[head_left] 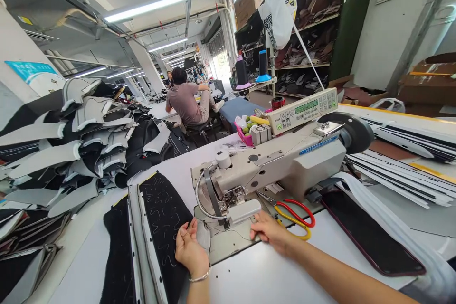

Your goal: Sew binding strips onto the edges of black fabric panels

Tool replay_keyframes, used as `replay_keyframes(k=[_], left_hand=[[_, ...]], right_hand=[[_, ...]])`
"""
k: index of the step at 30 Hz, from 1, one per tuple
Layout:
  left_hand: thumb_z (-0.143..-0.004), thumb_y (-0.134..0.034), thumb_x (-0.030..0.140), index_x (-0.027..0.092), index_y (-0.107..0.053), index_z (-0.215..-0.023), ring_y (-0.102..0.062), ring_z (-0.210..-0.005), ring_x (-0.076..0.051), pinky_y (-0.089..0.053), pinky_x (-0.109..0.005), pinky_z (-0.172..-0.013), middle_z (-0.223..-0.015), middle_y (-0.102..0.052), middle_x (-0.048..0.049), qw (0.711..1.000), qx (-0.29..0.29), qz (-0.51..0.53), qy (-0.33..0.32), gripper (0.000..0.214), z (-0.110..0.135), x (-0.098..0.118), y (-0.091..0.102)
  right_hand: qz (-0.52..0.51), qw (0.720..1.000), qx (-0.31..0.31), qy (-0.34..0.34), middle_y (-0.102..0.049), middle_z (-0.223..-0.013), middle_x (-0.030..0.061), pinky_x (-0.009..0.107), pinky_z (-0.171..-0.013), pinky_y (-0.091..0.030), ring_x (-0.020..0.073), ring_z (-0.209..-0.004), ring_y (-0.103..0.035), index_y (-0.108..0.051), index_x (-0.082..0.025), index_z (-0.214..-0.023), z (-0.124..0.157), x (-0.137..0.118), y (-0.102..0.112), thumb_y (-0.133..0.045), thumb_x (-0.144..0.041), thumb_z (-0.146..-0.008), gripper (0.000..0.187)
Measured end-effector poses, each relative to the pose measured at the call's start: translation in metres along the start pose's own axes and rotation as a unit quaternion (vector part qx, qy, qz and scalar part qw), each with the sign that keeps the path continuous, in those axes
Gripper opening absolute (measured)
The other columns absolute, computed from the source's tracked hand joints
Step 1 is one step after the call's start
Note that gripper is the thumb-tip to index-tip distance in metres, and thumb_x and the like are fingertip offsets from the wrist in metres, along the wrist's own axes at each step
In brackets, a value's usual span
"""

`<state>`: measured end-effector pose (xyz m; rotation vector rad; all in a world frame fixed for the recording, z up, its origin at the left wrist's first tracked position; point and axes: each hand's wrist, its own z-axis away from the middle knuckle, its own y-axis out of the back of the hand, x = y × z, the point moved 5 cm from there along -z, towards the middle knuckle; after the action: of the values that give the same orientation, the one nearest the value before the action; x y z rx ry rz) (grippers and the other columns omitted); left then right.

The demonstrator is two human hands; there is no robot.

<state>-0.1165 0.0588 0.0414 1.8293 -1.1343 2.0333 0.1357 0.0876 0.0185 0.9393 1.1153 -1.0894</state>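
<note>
My left hand point(191, 249) is left of the sewing machine's needle area, at the right edge of a black fabric panel point(160, 218). Its fingers are curled together in a pinch; what they hold, if anything, cannot be made out. A light ribbed piece point(203, 236) shows just beside them. On the right, my right hand point(269, 232) rests low over the bed of the sewing machine point(249, 171), fingers bent together. A thin dark thread point(242, 235) runs across the metal plate to its fingertips. Red-and-yellow-handled scissors point(295, 213) lie right behind this hand.
A phone point(374, 232) lies on the table at right, beside a white strip point(392, 218). Stacked cut pieces point(71, 152) rise at left; more flat panels point(399, 137) lie at right. Behind the machine stands a pink basket point(244, 135). A seated person point(187, 99) is farther back.
</note>
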Motion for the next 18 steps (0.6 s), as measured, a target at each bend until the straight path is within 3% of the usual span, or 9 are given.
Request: replay_keyframes(k=[3,5,6,9,12,16,18], left_hand=[[-0.080,-0.047,0.032,0.018,-0.055,-0.073,-0.064,-0.073,-0.016,-0.043,-0.040,-0.090,-0.053,-0.056,0.0042,1.000,0.001,0.001,0.000,0.018,0.000,0.000,0.001],[-0.079,-0.049,0.034,0.017,-0.054,-0.073,-0.064,-0.072,-0.017,-0.043,-0.042,-0.089,-0.053,-0.056,0.0040,1.000,0.004,0.004,-0.008,0.019,0.000,0.001,0.001],[-0.078,-0.049,0.036,0.017,-0.054,-0.072,-0.065,-0.072,-0.017,-0.043,-0.043,-0.088,-0.052,-0.056,0.0039,1.000,0.008,0.004,-0.014,0.021,0.000,0.002,0.001],[-0.076,-0.051,0.039,0.016,-0.054,-0.073,-0.064,-0.069,-0.018,-0.045,-0.043,-0.084,-0.048,-0.056,0.0037,1.000,0.017,0.005,-0.024,0.023,0.000,0.004,0.000],[-0.076,-0.052,0.039,0.016,-0.054,-0.076,-0.064,-0.066,-0.017,-0.047,-0.040,-0.079,-0.044,-0.055,0.0039,1.000,0.017,0.004,-0.024,0.024,0.002,0.009,-0.003],[-0.077,-0.050,0.038,0.015,-0.055,-0.080,-0.061,-0.058,-0.014,-0.048,-0.032,-0.066,-0.046,-0.054,0.0047,0.999,0.019,-0.007,-0.030,0.025,0.007,0.020,-0.006],[-0.076,-0.050,0.039,0.014,-0.055,-0.080,-0.059,-0.054,-0.013,-0.046,-0.028,-0.059,-0.045,-0.052,0.0058,0.999,0.019,-0.014,-0.037,0.026,0.011,0.027,-0.007]], right_hand=[[0.096,0.990,0.051,0.085,-0.054,-0.110,0.0128,0.028,-0.058,-0.046,0.0171,-0.071,-0.060,-0.029,-0.018,-0.126,0.004,-0.008,0.007,-0.040,-0.020,-0.072,0.056],[0.248,0.956,0.060,0.141,-0.054,-0.110,0.0136,0.033,-0.074,-0.044,0.0204,-0.084,-0.057,-0.028,-0.016,-0.128,0.006,-0.021,0.009,-0.038,-0.017,-0.074,0.055],[0.326,0.933,0.034,0.145,-0.056,-0.107,0.0138,0.034,-0.076,-0.042,0.0222,-0.088,-0.056,-0.032,-0.014,-0.126,0.006,-0.025,0.008,-0.038,-0.017,-0.075,0.052],[0.496,0.863,-0.015,0.096,-0.061,-0.094,0.0132,0.031,-0.071,-0.042,0.0242,-0.085,-0.057,-0.047,-0.012,-0.114,0.010,-0.037,0.012,-0.037,-0.016,-0.079,0.036],[0.582,0.808,0.031,0.084,-0.062,-0.087,0.0142,0.030,-0.066,-0.041,0.0240,-0.079,-0.058,-0.054,-0.012,-0.104,0.024,-0.047,0.033,-0.034,-0.010,-0.081,0.031],[0.702,0.700,0.101,0.079,-0.061,-0.085,0.0186,0.037,-0.067,-0.042,0.0286,-0.080,-0.056,-0.059,-0.010,-0.097,0.050,-0.037,0.065,-0.036,-0.002,-0.076,0.032],[0.723,0.679,0.093,0.091,-0.060,-0.087,0.0188,0.039,-0.072,-0.042,0.0285,-0.082,-0.055,-0.056,-0.009,-0.107,0.055,-0.027,0.074,-0.034,0.001,-0.074,0.040]])
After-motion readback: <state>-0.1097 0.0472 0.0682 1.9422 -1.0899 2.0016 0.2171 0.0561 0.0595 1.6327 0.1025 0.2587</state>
